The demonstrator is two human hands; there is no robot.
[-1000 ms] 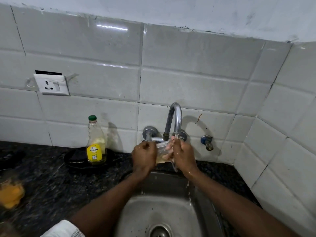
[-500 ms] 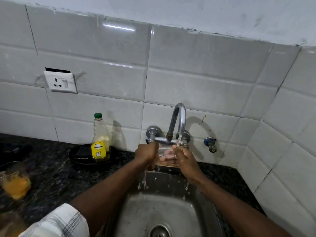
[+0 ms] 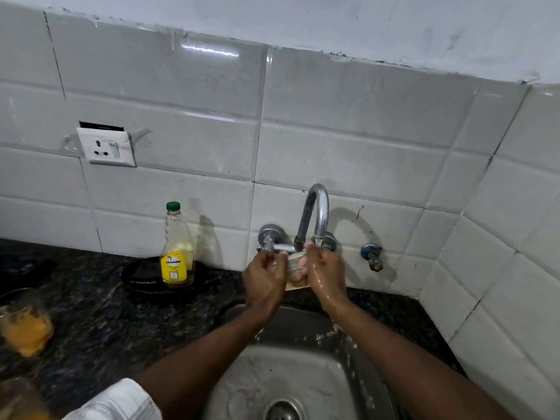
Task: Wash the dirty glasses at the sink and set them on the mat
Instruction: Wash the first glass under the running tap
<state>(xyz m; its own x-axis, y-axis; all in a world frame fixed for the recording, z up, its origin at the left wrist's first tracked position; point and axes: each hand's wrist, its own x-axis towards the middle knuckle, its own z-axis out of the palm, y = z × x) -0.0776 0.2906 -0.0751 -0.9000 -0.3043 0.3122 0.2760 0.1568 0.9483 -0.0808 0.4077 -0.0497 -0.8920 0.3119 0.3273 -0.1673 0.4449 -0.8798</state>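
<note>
Under the chrome tap (image 3: 315,213) I hold a clear glass (image 3: 295,269) between both hands, above the steel sink (image 3: 306,377). My left hand (image 3: 263,278) grips its left side. My right hand (image 3: 325,275), wet and shiny, curls round its right side, and water from the spout runs onto it. Most of the glass is hidden by my fingers. At the left edge, on the dark counter, stands a dirty glass (image 3: 25,325) with orange liquid. A second blurred glass (image 3: 18,401) sits at the bottom left corner.
A dish soap bottle (image 3: 177,256) with a green cap stands on a black dish (image 3: 139,275) left of the tap. A wall socket (image 3: 106,147) is on the tiles. A small valve (image 3: 372,256) sticks out to the right. Tiled wall closes the right side.
The glass stays under the tap between both hands. My hands have shifted slightly round it, and water drips from my right wrist into the sink.
</note>
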